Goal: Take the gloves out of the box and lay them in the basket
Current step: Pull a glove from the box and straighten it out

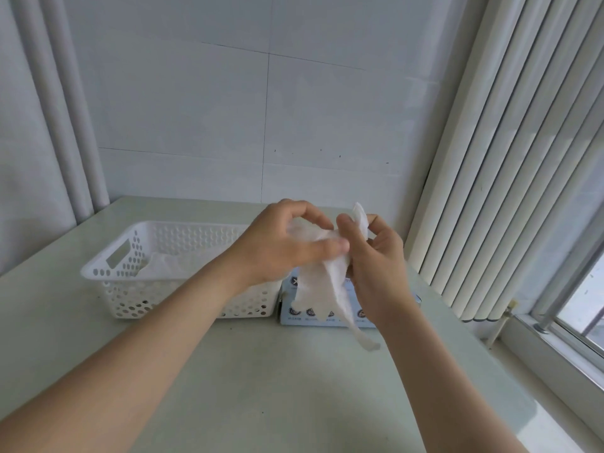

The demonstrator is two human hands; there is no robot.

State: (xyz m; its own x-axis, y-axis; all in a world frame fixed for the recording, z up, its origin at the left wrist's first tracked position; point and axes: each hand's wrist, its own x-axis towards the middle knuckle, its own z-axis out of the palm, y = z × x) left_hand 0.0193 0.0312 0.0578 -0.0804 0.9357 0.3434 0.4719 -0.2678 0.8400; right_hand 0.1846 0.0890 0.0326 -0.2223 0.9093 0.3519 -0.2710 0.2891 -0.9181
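Observation:
Both hands hold a thin translucent white glove [322, 282] in the air above the light blue glove box [300, 317]. My left hand [281, 246] pinches its upper part between thumb and fingers. My right hand [372, 259] grips the other end, and a corner sticks up past its fingers. The glove's lower part hangs down in front of the box, which is largely hidden behind it and my right wrist. To the left stands the white perforated basket [111, 273], touching the box, with white gloves [163, 264] lying inside.
The pale green table [261, 387] reaches back to a white tiled wall. Vertical blinds [510, 158] hang at the right above a window sill [555, 351]. White pipes [65, 109] run down the left corner.

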